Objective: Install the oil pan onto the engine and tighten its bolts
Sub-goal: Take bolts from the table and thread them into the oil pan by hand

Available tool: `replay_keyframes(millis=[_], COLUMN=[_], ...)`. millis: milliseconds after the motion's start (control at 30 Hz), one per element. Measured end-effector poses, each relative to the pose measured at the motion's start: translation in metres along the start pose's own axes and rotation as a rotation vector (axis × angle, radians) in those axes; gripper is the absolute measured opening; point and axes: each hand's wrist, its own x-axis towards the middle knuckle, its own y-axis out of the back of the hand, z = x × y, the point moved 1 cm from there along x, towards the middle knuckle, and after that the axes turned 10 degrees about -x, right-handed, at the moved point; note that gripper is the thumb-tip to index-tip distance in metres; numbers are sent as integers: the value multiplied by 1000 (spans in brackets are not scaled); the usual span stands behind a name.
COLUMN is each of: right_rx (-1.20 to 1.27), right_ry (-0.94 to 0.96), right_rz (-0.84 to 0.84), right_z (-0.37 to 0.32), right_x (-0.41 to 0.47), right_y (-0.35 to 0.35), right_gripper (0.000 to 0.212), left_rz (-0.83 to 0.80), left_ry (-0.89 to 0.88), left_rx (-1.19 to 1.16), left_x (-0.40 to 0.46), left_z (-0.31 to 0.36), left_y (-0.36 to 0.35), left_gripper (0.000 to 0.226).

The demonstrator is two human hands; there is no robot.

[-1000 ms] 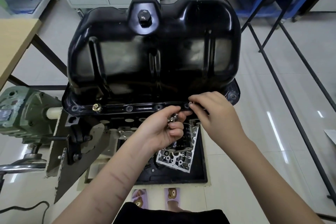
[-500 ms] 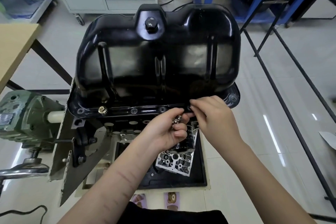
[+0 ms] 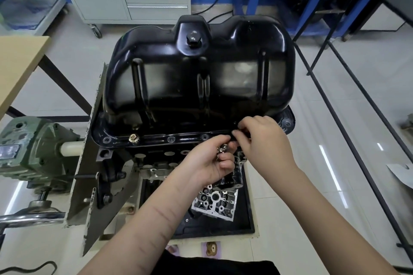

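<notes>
The black oil pan (image 3: 199, 87) sits at the centre of the frame, its flange resting on the engine (image 3: 156, 158). One brass-coloured bolt (image 3: 133, 138) is already in at the lower left of the flange. Our left hand (image 3: 207, 163) curls around a cluster of spare bolts (image 3: 222, 148). Our right hand (image 3: 263, 138) pinches at the flange edge, presumably starting a bolt, which is hidden. We judge the pan stiff, fairly heavy and glossy-slick — best held by the flange. The bolts are small and easy to drop.
</notes>
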Motion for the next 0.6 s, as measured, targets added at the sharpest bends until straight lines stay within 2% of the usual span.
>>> replay_keyframes(millis=[100,267,367,500,600], right_rx=[43,99,75,-60,-68], right_ry=[46,84,40,-31,-52], right_rz=[-15,-94,-78,-33,-23], right_z=[-2,5,4,0,-1], right_x=[-2,4,5,5,1], right_y=[1,1,0,-4,-3], right_gripper=[14,21,21,32,36], left_rz=[-7,-4,-18,-26,-25], left_ry=[3,16,17,19,6], left_rx=[12,7,24,91,115], left_x=[-1,-1,-3,-10,-17], left_z=[0,1,1,-1,2], left_y=[0,0,1,8,16], left_gripper=[29,31,31,31,33])
